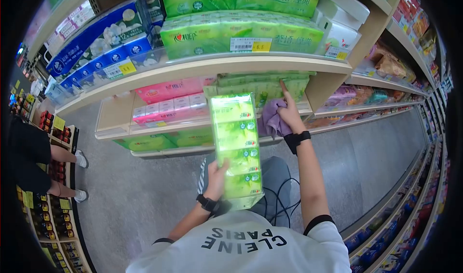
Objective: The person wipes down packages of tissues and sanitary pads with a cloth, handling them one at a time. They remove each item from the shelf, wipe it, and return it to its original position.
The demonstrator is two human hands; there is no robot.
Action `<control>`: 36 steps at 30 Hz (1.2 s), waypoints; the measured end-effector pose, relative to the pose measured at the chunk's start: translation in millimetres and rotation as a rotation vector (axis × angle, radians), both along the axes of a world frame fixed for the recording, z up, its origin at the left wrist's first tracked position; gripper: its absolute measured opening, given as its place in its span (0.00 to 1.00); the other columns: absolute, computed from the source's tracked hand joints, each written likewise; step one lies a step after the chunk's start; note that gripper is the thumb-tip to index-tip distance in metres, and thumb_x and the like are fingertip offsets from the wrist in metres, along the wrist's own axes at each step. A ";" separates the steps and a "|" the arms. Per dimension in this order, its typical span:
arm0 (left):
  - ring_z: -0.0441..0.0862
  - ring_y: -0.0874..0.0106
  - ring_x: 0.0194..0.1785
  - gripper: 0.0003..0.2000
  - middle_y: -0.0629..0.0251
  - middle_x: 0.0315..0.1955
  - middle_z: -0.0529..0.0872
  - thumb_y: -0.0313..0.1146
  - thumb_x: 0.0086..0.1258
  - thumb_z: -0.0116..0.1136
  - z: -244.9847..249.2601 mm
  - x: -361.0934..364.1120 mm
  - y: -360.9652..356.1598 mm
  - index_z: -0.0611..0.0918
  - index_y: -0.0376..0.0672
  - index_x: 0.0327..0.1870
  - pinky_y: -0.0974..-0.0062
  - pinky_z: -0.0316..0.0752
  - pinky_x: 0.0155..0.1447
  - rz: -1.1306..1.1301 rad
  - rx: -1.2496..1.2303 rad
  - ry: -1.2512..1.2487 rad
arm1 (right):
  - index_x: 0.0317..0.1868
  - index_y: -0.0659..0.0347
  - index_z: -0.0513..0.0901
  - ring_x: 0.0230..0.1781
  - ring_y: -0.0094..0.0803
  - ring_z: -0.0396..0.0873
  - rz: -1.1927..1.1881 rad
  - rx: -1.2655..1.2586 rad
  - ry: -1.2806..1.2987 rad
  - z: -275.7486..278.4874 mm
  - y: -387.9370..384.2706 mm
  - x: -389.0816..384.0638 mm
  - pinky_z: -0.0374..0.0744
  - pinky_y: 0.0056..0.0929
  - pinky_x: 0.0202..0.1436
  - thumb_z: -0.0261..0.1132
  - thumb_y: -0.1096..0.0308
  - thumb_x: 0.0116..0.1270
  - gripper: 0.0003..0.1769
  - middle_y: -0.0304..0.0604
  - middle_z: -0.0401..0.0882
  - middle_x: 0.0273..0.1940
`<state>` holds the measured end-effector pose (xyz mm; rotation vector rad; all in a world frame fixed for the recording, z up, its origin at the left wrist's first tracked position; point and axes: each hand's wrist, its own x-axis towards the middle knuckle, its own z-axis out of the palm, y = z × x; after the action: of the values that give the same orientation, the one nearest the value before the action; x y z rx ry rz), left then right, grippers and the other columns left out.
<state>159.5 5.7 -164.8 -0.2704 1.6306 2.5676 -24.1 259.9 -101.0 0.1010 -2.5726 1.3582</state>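
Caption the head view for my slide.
Left hand holding a green wrapped pack, right hand with purple cloth at a lower shelf.

Store aisle, grey smooth floor (135,186), glossy reflection at right. Pale wood-edged shelving (207,65) ahead, price tags along the edges. Long stocked racks (410,215) curve down the right side. Another display rack (65,215) at left, person (29,157) standing beside it.

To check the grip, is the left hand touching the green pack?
Touching. Head view shows the left hand gripping the green pack, thumb over its edge.
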 end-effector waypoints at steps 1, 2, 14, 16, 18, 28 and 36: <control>0.82 0.77 0.41 0.14 0.61 0.42 0.85 0.35 0.75 0.52 -2.1 -1.9 -0.5 0.80 0.30 0.49 0.77 0.77 0.46 -0.008 -0.018 -0.003 | 0.70 0.54 0.64 0.38 0.40 0.79 0.077 -0.149 0.067 -3.0 6.6 1.5 0.77 0.32 0.46 0.54 0.81 0.49 0.42 0.49 0.79 0.37; 0.82 0.77 0.41 0.14 0.61 0.42 0.85 0.35 0.75 0.52 -3.9 -6.0 -1.1 0.80 0.30 0.49 0.77 0.76 0.47 -0.015 -0.037 -0.001 | 0.70 0.57 0.64 0.37 0.39 0.79 0.156 -0.298 0.140 -4.4 10.2 0.2 0.77 0.32 0.46 0.54 0.81 0.49 0.41 0.48 0.79 0.37; 0.77 0.80 0.36 0.11 0.66 0.35 0.85 0.30 0.72 0.54 -23.9 -28.0 16.9 0.81 0.31 0.45 0.77 0.74 0.41 0.004 -0.121 0.021 | 0.57 0.51 0.78 0.50 0.54 0.77 0.104 0.519 0.392 17.5 -113.5 54.6 0.77 0.45 0.52 0.60 0.79 0.46 0.33 0.55 0.72 0.60; 0.78 0.80 0.36 0.11 0.65 0.35 0.85 0.30 0.72 0.54 -27.4 -33.7 15.3 0.82 0.31 0.45 0.77 0.74 0.41 0.013 -0.112 0.009 | 0.55 0.50 0.79 0.47 0.52 0.78 0.104 0.525 0.342 11.5 -118.8 76.7 0.78 0.45 0.49 0.62 0.77 0.46 0.30 0.54 0.72 0.60; 0.78 0.79 0.36 0.10 0.65 0.36 0.85 0.30 0.73 0.53 -30.8 -34.6 13.6 0.82 0.31 0.45 0.77 0.74 0.42 0.016 -0.093 -0.008 | 0.53 0.50 0.80 0.43 0.51 0.79 0.099 0.543 0.315 -3.9 -119.4 109.3 0.80 0.44 0.45 0.64 0.76 0.46 0.29 0.52 0.73 0.59; 0.79 0.79 0.38 0.11 0.64 0.37 0.85 0.30 0.72 0.54 -29.6 -35.7 10.6 0.81 0.33 0.47 0.78 0.75 0.42 -0.003 -0.008 -0.025 | 0.47 0.51 0.81 0.46 0.46 0.79 0.237 0.426 0.375 -36.6 -94.1 177.3 0.80 0.39 0.42 0.67 0.72 0.45 0.24 0.46 0.76 0.54; 0.77 0.80 0.36 0.12 0.66 0.34 0.85 0.33 0.73 0.54 -40.0 -17.2 32.4 0.81 0.32 0.45 0.78 0.73 0.42 -0.080 -0.188 0.056 | 0.46 0.53 0.80 0.39 0.48 0.78 0.114 0.523 0.462 21.2 -105.8 45.4 0.79 0.41 0.40 0.65 0.76 0.45 0.23 0.45 0.76 0.52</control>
<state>142.3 38.0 -204.9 -0.1443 1.8657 2.3874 21.3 154.1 -79.7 0.5809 -2.4622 0.5617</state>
